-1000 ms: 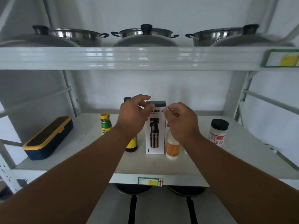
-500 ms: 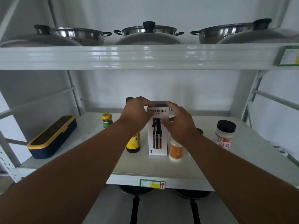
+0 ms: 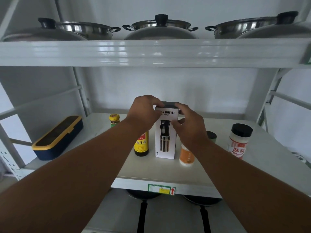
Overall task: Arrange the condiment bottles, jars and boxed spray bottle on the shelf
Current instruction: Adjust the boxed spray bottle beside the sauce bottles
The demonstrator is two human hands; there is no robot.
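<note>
Spray bottle box (image 3: 165, 133) stands upright in the middle of the white shelf (image 3: 159, 172), and both my hands are on its top part now. A moment ago my fingers were up over the box and pinched near each other; now they have come down and closed around it. My left hand (image 3: 143, 113) wraps the top left corner, with fingers curled over the dark lid edge. My right hand (image 3: 190, 125) holds the top right side, thumb on the front and fingers on the top. Both arms reach straight out from near me to the box. Just left of the box is a dark soy sauce bottle (image 3: 141, 145) with a yellow label, partly hidden by my left arm. Farther back on the left is a small bottle with a yellow cap (image 3: 114, 119). Just right of the box is a small orange bottle (image 3: 186, 156), partly under my right wrist, and behind it a little jar with a dark lid (image 3: 211, 136). Far right stands a white jar with a black lid (image 3: 239, 140), full of white powder. A blue and yellow case (image 3: 58, 137) lies shut on the left. Three steel pots (image 3: 160, 27) with lids sit on the shelf above.
</note>
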